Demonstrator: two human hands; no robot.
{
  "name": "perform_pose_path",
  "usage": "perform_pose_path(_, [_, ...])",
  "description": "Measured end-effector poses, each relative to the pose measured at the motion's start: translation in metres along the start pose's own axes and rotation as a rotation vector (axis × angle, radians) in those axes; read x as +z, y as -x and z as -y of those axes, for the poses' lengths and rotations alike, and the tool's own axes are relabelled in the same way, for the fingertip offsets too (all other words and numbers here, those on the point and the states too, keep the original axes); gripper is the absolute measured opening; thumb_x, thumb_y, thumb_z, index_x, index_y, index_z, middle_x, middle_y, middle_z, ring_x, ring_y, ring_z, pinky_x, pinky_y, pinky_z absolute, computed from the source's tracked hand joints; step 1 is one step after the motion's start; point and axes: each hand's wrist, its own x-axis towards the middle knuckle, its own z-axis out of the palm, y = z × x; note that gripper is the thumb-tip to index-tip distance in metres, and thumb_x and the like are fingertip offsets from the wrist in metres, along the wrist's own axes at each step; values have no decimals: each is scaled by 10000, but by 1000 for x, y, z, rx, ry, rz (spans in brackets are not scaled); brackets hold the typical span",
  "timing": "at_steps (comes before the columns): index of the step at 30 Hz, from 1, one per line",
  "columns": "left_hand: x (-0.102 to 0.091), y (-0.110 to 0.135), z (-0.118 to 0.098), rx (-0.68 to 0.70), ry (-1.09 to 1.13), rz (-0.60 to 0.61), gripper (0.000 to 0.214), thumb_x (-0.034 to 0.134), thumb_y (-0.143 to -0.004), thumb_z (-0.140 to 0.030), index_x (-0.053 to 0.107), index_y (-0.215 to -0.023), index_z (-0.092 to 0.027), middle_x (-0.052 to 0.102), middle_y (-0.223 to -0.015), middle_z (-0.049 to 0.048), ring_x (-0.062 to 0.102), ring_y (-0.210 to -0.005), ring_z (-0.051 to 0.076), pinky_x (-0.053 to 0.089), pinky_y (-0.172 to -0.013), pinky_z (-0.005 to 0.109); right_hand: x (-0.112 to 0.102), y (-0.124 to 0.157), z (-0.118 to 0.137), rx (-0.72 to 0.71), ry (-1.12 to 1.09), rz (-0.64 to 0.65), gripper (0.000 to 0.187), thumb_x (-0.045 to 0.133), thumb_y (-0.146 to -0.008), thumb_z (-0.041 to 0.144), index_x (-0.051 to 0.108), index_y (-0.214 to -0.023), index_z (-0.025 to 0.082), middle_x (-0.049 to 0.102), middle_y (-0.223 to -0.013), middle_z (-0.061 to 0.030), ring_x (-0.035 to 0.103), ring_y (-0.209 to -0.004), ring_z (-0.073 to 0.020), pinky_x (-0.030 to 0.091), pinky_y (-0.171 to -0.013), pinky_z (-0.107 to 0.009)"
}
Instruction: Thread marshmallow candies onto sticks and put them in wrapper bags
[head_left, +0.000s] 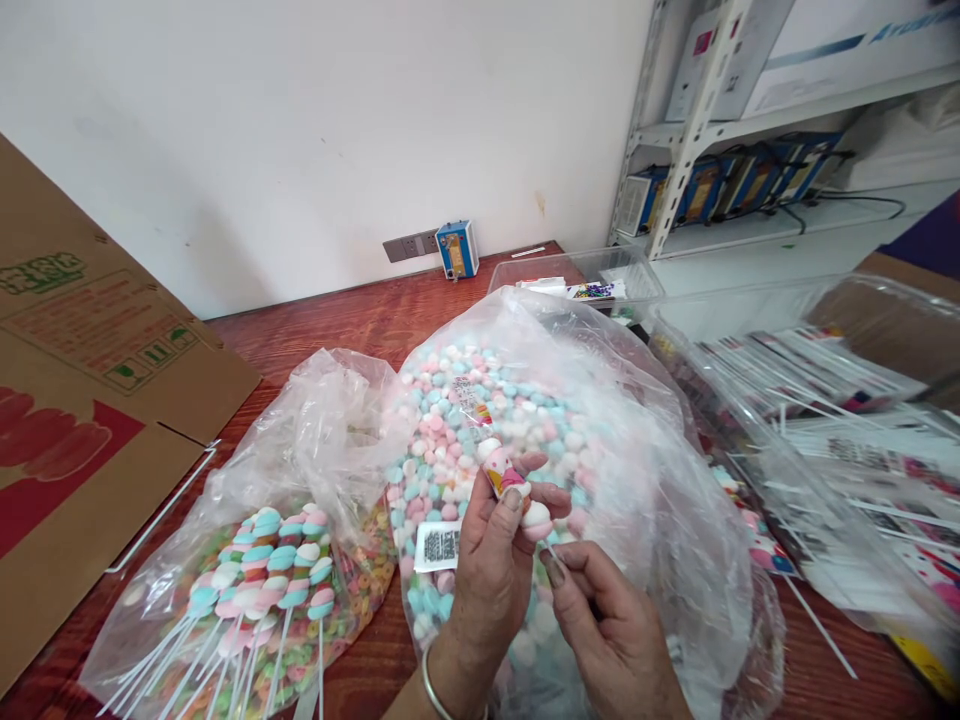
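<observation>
My left hand [491, 550], a bracelet on its wrist, is closed around a marshmallow skewer [536, 522]. A clear printed wrapper [471, 403] covers at least its upper part and extends beyond the top. With thumb and forefinger, my right hand [611, 625] pinches the skewer's white stick just below the lowest marshmallow. Beneath both hands lies a big clear bag of loose pink, blue and white marshmallows [439, 430]. A small white label [436, 547] shows beside my left hand. Several bare marshmallow skewers [262, 565] rest on a second bag at the left.
That second bag [367, 550] contains colourful ring-shaped candies. A cardboard box [90, 380] stands at the left. To the right, a clear plastic bin [757, 470] holds packaged sticks. A small blue device [457, 250] sits against the wall, near a metal shelf [694, 130].
</observation>
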Motion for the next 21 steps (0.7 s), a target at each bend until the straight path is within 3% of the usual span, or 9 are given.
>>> perform_pose_path(2, [2,0,0,3,-14,-1,215,512,-939,-253,633,-1099,-176,697,-924,75,658,-797,141,502,-733,248,1,2,-1,14,-25,14,210,506,-949,373,583,-870,195,501,-612,41,433,-518,-108,365,-489,-202])
perform_pose_path(6, [5,-1,3,-16,-35,-78,175,522,-925,-246,638,-1018,-155,695,-903,80,650,-721,128,435,-577,197,4,6,-5,38,-53,41,215,492,-954,384,567,-880,197,447,-606,53,375,-510,-98,317,-465,-200])
perform_pose_path(9, [6,-1,5,-51,-32,-122,209,510,-928,-280,634,-1019,-138,694,-816,82,653,-702,142,422,-553,202,6,8,-7,50,-72,74,222,480,-961,388,558,-881,196,440,-600,55,358,-510,-96,299,-466,-204])
perform_pose_path(12, [5,2,7,-87,-47,-143,263,512,-928,-327,631,-1050,-128,695,-790,91,668,-737,169,449,-583,223,7,8,-7,78,-105,84,235,480,-960,405,552,-884,195,414,-583,63,332,-496,-93,279,-455,-207])
perform_pose_path(15, [2,3,4,-94,-28,-73,295,620,-859,-289,623,-1126,-162,693,-1056,117,666,-917,206,498,-703,266,4,6,-6,114,-129,59,247,488,-957,422,547,-875,197,381,-584,70,304,-485,-86,259,-440,-205])
perform_pose_path(18, [-5,-3,-5,-75,69,34,447,716,-762,-230,603,-1194,-212,597,-1295,104,607,-1096,248,501,-852,330,-1,2,-4,107,-145,39,258,521,-942,436,553,-855,196,421,-605,56,344,-511,-89,295,-468,-206])
perform_pose_path(21, [-13,-16,-15,-69,210,-14,377,685,-818,-316,613,-1172,-210,635,-1193,97,633,-1020,231,504,-872,367,-5,0,-2,151,-233,92,296,579,-906,476,573,-831,189,450,-612,45,377,-530,-87,307,-474,-196])
